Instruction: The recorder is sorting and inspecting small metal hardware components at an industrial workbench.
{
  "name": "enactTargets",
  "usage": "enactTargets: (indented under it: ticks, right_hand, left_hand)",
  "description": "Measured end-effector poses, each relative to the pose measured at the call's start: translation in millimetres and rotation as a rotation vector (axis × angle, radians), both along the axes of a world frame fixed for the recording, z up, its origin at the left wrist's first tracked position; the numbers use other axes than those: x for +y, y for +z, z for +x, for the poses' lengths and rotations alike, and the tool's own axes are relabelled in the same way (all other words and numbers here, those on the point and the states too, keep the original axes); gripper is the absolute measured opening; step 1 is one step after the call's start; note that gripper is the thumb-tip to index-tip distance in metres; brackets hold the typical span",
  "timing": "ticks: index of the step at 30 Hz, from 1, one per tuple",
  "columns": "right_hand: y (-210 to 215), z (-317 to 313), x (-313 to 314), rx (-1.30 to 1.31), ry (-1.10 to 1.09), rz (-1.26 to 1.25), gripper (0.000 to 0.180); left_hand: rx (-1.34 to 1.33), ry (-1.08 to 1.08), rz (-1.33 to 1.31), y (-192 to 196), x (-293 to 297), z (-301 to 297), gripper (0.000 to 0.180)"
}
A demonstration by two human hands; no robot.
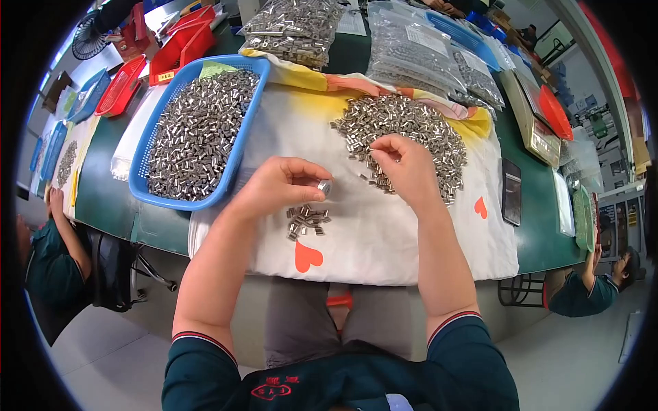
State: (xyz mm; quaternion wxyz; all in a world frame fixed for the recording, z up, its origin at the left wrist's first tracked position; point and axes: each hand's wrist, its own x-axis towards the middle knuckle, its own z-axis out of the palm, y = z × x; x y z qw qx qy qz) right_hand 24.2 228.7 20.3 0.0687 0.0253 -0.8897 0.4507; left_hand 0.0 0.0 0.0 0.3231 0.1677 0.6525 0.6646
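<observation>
My left hand pinches a small silver metal sleeve between thumb and fingers, just above a little cluster of the same sleeves on the white cloth. To its right, my right hand rests fingers-down on the edge of a large loose pile of silver sleeves, its fingertips curled around one or two pieces. Both forearms come up from the lower edge.
A blue plastic basket full of sleeves stands at the left on the green table. Clear bags of parts, red trays and a flat box lie at the back. Other people sit at both sides.
</observation>
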Motion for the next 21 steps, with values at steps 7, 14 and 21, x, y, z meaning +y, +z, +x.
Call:
enactTargets:
  ticks: [7,14,21]
  right_hand:
    - [0.0,4.8,9.8,0.04,0.085,0.28,0.013]
    - [-3.9,-0.5,-3.4,0.135,0.106,-0.024,0.012]
    - [27.5,70.0,11.5,0.438,0.032,0.01,0.012]
  left_hand:
    - [0.111,0.06,0.013,1.3,15.6,-0.8,0.027]
    - [0.335,0.173,-0.132,-7.8,5.2,-7.0,0.025]
    - [0.95,0.117,-0.406,0.4,34.3,14.0,0.024]
